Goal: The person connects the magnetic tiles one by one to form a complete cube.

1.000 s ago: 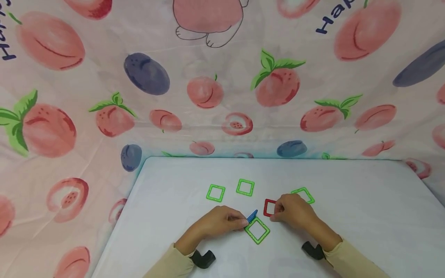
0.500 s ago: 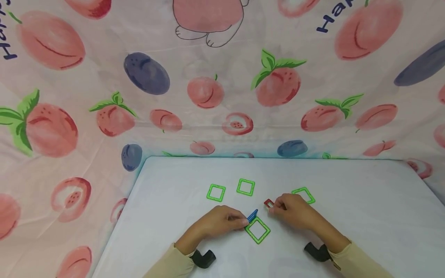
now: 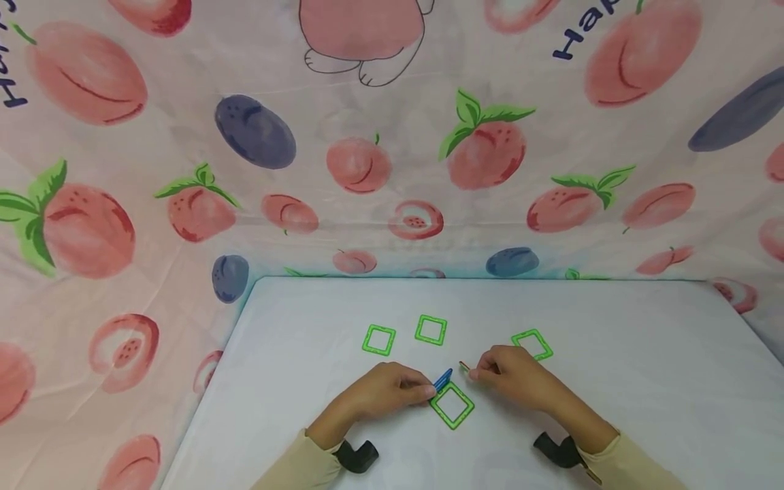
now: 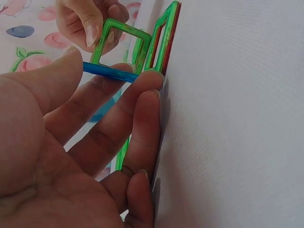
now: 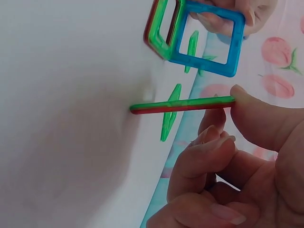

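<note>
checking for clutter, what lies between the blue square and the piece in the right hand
Nothing: the head view shows only bare white tabletop between the blue square and the red-green piece in the right hand.

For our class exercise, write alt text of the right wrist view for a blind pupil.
The right hand pinches a green-and-red piece seen edge-on. Beyond, the left hand holds a blue square frame at the edge of a green-and-red frame on a white table, where two more green frames lie.
</note>
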`<state>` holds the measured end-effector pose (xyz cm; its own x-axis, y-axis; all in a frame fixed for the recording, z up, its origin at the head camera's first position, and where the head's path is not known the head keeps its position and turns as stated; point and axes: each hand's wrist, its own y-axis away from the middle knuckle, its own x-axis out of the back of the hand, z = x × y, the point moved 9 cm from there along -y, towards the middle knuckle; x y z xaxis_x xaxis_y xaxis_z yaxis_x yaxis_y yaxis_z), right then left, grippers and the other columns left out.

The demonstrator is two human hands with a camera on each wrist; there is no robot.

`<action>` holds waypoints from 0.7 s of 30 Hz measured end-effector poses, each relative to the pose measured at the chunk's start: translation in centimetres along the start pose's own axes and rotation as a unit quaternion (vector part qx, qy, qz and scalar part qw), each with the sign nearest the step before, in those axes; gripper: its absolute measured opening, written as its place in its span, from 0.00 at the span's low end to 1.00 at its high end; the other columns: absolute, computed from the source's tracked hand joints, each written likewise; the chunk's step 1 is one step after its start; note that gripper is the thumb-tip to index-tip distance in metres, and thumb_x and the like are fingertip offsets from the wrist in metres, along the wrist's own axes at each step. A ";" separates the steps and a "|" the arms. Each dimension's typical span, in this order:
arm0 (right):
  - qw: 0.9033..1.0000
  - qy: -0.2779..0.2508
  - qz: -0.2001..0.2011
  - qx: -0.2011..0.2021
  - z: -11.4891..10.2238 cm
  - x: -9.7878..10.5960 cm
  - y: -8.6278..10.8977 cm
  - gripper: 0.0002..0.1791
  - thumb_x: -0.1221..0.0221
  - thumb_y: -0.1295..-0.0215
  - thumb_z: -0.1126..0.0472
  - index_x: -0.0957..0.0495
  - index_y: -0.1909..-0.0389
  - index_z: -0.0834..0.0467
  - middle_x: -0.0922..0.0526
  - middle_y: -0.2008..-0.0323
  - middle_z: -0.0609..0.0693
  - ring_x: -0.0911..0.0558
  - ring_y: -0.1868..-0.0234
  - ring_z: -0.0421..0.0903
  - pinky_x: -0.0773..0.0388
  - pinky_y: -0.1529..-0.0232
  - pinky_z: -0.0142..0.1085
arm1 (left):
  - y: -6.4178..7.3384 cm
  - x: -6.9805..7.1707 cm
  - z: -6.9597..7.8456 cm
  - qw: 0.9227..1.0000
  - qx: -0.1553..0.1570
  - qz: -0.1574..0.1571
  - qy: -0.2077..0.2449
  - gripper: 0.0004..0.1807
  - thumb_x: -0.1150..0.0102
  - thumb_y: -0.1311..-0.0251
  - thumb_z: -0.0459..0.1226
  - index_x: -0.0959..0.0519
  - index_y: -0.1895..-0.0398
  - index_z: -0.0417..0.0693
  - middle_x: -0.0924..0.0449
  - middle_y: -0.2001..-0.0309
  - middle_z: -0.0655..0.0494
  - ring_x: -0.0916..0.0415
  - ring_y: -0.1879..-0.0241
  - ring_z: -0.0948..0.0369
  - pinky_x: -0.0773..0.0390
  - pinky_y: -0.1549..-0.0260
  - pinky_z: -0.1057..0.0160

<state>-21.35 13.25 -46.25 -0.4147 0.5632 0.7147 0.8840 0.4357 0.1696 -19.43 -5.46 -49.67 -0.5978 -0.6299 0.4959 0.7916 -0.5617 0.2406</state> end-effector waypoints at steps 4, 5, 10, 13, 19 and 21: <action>1.000 -0.018 -0.007 0.021 -0.7 -0.3 0.1 0.13 0.34 0.32 0.51 0.17 0.72 0.54 0.27 0.77 0.43 0.30 0.73 0.37 0.34 0.72 0.31 | 0.1 0.2 0.1 1.000 -0.006 0.003 -0.009 0.14 0.40 0.31 0.54 0.11 0.57 0.59 0.12 0.66 0.68 0.20 0.65 0.74 0.24 0.59 0.70; 0.999 -0.022 -0.009 0.026 -0.8 -0.4 0.2 0.13 0.34 0.32 0.51 0.17 0.72 0.55 0.26 0.76 0.43 0.30 0.73 0.37 0.33 0.72 0.31 | 0.1 0.2 0.2 1.000 -0.007 0.003 -0.009 0.14 0.40 0.31 0.54 0.11 0.58 0.59 0.12 0.66 0.68 0.20 0.65 0.74 0.24 0.59 0.70; 0.999 -0.020 -0.015 0.046 -1.3 -0.8 0.2 0.13 0.35 0.31 0.52 0.17 0.72 0.55 0.26 0.77 0.41 0.31 0.74 0.35 0.34 0.73 0.31 | 0.1 0.1 0.2 1.000 -0.006 0.001 -0.003 0.15 0.40 0.30 0.54 0.11 0.57 0.58 0.12 0.67 0.67 0.21 0.65 0.74 0.24 0.60 0.70; 0.999 -0.016 -0.015 0.045 -1.3 -0.8 0.2 0.13 0.36 0.30 0.52 0.16 0.72 0.55 0.26 0.77 0.41 0.31 0.75 0.35 0.34 0.73 0.30 | 0.1 0.0 0.2 1.000 -0.008 0.000 -0.001 0.14 0.39 0.30 0.53 0.11 0.58 0.58 0.12 0.67 0.67 0.21 0.66 0.74 0.24 0.61 0.70; 0.999 -0.017 -0.010 0.039 -1.4 -0.9 0.3 0.13 0.36 0.31 0.52 0.17 0.72 0.55 0.27 0.77 0.41 0.30 0.74 0.35 0.33 0.73 0.31 | 0.1 0.0 0.2 1.000 -0.011 -0.002 0.003 0.15 0.40 0.30 0.54 0.10 0.58 0.57 0.12 0.66 0.66 0.21 0.66 0.74 0.24 0.61 0.70; 0.999 -0.017 -0.004 0.042 -1.4 -0.8 0.3 0.13 0.35 0.31 0.52 0.17 0.72 0.55 0.27 0.77 0.41 0.31 0.74 0.35 0.33 0.73 0.31 | 0.1 0.0 0.2 1.000 -0.011 -0.001 0.000 0.15 0.40 0.30 0.54 0.10 0.57 0.58 0.12 0.66 0.66 0.21 0.66 0.74 0.24 0.61 0.70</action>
<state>-20.41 11.90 -45.81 -0.4299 0.5832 0.6892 0.8601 0.4966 0.1163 -19.31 -5.43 -49.50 -0.5991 -0.6293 0.4950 0.7877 -0.5739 0.2237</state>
